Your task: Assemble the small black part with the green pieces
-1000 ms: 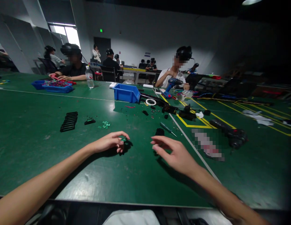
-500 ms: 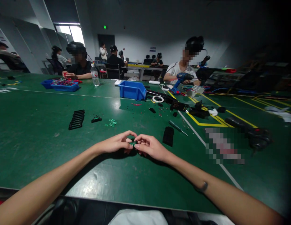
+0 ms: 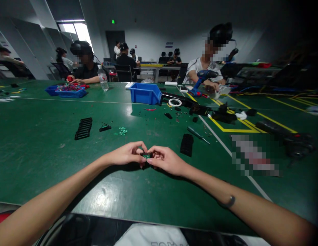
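Note:
Between my hands, just over the table, is a small green circuit board in a black frame (image 3: 146, 155). My left hand (image 3: 129, 153) pinches its left end between thumb and fingers. At the other end, the thumb and fingers of my right hand (image 3: 165, 160) are closed on it too. Beyond my hands lies a little pile of green circuit boards (image 3: 123, 131). A black part with green bits on it (image 3: 105, 127) sits left of that pile. Farther left is a row of black frames (image 3: 83, 128). A black rectangular piece (image 3: 186, 145) rests right of my right hand.
A screwdriver (image 3: 198, 135) lies at the right, with small loose parts behind it. An open blue bin (image 3: 145, 93), a white ring (image 3: 175, 102) and a blue cordless drill (image 3: 201, 82) stand farther back. Co-workers sit across the table near a water bottle (image 3: 103, 79).
The framed circuit board has tilted, so more of its green face shows between my fingers. My hands stay nearly in place; the view has shifted slightly.

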Motion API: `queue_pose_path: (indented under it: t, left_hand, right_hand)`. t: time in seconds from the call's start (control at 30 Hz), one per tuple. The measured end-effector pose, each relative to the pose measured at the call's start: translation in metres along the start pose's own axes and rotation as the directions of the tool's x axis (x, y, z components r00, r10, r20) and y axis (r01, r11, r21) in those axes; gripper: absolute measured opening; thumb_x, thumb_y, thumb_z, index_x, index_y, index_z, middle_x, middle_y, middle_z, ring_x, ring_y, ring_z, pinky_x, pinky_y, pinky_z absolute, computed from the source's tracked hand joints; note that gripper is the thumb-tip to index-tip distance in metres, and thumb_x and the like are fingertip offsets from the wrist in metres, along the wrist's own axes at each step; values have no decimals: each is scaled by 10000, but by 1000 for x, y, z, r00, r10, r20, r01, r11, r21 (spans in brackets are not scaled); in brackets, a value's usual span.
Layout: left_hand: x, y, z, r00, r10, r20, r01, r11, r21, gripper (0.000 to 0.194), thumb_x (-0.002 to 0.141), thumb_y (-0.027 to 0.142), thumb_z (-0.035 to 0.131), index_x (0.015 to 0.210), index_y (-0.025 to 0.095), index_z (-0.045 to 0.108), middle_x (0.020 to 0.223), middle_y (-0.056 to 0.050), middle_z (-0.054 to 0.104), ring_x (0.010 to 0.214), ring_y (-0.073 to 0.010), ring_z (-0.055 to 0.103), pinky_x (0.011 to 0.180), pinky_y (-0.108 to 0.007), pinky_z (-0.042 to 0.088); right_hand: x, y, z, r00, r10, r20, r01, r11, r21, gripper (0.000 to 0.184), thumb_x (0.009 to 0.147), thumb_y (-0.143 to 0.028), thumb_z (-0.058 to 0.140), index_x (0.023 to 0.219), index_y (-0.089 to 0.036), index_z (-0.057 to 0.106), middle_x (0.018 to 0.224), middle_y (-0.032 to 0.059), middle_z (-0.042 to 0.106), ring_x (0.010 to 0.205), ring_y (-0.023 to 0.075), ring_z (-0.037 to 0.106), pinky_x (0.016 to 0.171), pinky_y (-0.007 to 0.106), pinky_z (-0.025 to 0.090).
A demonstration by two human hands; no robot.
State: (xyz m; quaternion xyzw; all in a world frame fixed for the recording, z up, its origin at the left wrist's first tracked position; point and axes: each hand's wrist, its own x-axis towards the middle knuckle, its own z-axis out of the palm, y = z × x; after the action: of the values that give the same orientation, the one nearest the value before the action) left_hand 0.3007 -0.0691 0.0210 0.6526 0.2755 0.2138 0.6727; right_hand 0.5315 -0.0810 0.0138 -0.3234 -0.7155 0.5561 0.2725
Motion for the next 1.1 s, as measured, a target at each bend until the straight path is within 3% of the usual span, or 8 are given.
queue_pose_path:
  t: [0.13,0.77,1.1]
  left_hand:
    - [1,-1,0,1000,-4,-6,4,1000,11,201,896,260,690,929,150,525,787,-55,728,722,-150,685,742,-290,505]
    - [1,0,3,997,26,-66,-23,999,39,250,904,342,691,919,122,574,761,-51,698,662,-123,646,679,-247,486]
    - [2,-1,4,994,47,-103,-47,999,9,264,874,344,715,892,129,563,801,-46,695,652,-116,636,650,-241,493]
  right_hand:
    - [-1,1,-2,1000,3,6,-3,999,33,282,895,-380,697,1017,-132,642,730,5,628,625,122,582,577,247,442]
    - [-5,-1,1,997,-4,-78,10,998,70,239,900,-367,697,959,-143,639,745,13,656,575,107,610,530,226,486]
    - [0,0,0,1000,27,-11,-26,997,69,245,917,-379,675,965,-143,632,769,22,675,572,98,612,514,209,466]
